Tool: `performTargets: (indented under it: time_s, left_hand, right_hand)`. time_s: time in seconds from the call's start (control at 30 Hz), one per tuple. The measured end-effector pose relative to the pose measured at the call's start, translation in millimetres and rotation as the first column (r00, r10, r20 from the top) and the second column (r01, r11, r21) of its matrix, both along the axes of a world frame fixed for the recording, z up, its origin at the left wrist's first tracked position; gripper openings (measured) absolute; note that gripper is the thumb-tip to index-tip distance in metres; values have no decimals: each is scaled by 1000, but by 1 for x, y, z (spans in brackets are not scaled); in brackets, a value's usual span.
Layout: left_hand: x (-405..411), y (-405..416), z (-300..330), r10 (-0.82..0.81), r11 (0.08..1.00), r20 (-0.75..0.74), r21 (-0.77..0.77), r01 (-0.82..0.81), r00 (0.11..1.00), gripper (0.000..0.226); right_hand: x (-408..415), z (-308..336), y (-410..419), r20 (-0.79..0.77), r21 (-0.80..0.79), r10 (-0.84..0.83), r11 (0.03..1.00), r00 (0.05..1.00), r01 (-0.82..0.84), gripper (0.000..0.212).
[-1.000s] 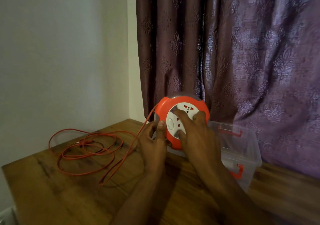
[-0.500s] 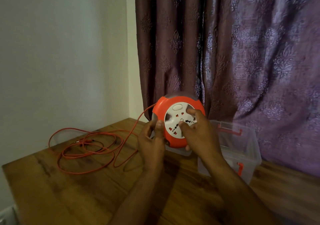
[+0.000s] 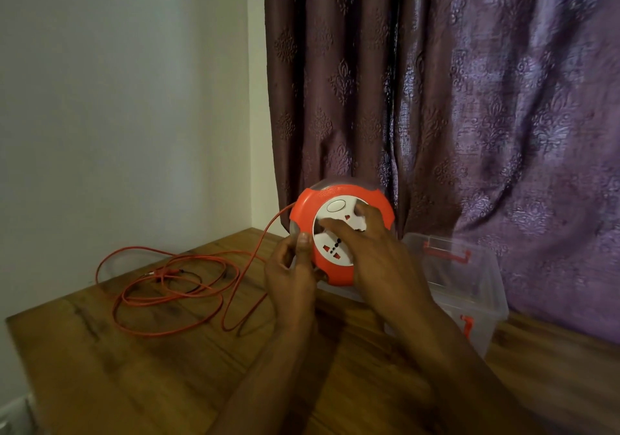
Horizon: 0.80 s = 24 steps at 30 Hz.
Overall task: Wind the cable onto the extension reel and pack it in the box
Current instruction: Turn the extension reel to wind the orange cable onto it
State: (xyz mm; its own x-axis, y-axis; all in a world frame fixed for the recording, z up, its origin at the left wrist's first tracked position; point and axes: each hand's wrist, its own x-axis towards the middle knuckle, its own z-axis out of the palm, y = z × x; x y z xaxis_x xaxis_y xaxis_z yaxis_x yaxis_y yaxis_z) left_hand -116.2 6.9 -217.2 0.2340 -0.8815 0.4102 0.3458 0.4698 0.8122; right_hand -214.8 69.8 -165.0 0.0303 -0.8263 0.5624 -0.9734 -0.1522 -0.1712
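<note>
An orange extension reel [image 3: 339, 267] with a white socket face stands on edge above the wooden table [image 3: 141, 377]. My left hand [image 3: 291, 275] grips its left rim, thumb on the front edge. My right hand [image 3: 375, 250] lies on the white socket face, fingers spread across it. An orange cable [image 3: 167, 287] leaves the reel's upper left and lies in loose loops on the table to the left. A clear plastic box [image 3: 469, 287] with orange latches sits open right behind the reel, partly hidden by my right arm.
A purple patterned curtain [image 3: 469, 116] hangs directly behind the reel and box. A pale wall [image 3: 117, 99] bounds the left side. The table's left edge [image 3: 10, 327] is close to the cable loops.
The white socket face has turned under my right hand; its round button went from the left side to the top. The cable loops have drawn in toward the reel.
</note>
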Motion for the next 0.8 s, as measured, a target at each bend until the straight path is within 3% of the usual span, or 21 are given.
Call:
performTargets:
  time_s: [0.17,0.27,0.6,0.8]
  left_hand:
    - [-3,0,-1,8,1000,46,-14,-7,999,32]
    - [-4,1,-1,13,1000,48,-8,-12,999,30]
    - [-6,4,-2,-1,999,84,-32,4,996,33]
    - [-7,4,-2,10,998,113,-61,-4,994,35]
  right_hand:
    - [-7,-1,0,-81,17,-51,998,995,52,59]
    - [-9,-6,-2,-82,-45,-106,994,991,102,61]
    - [-11,-7,-6,149,-212,-182,954,972,211,62]
    - [-15,-3,-6,343,-122,-201,959,918,255,54]
